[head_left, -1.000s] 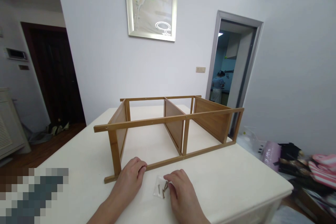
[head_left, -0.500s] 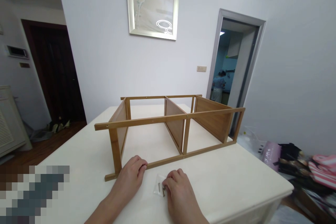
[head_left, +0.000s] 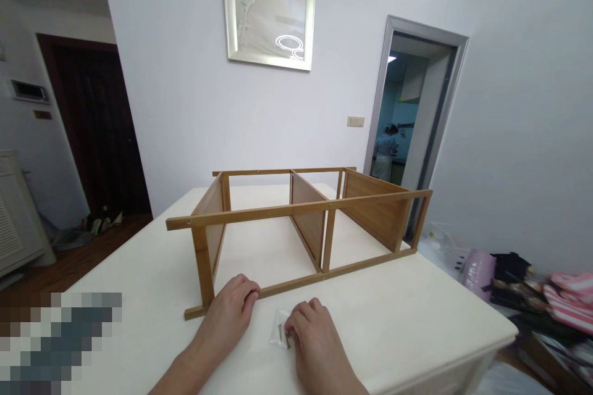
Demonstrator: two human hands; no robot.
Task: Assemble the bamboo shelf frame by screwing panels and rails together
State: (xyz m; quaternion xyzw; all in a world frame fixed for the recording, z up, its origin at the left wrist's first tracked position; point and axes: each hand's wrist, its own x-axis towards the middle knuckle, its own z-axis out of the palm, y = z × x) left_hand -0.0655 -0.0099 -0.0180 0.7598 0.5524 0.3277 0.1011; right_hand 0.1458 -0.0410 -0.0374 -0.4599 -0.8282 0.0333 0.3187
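Observation:
A wooden shelf frame (head_left: 324, 279) lies on its side on the white table (head_left: 393, 327). My left hand (head_left: 233, 303) rests against its lower front rail with fingers curled and closed; whatever is in them is hidden. A small clear plastic bag (head_left: 276, 338) lies flat in front of the frame, with a screw (head_left: 280, 331) on or in it. Over the bag's right edge, my right hand (head_left: 315, 336) is closed, its fingertips pinching at another screw (head_left: 288, 342). The bag's right part is covered by that hand.
A blurred-out dark patch (head_left: 65, 345) covers the table's left front. Bags and clothes, with a pink roll-shaped item (head_left: 479, 274), lie right of the table. A framed picture (head_left: 271, 12) hangs on the wall. A person (head_left: 385, 151) stands beyond the doorway.
My right hand has shifted very slightly left, its fingertips still at the screws. My left hand and the shelf frame look unchanged.

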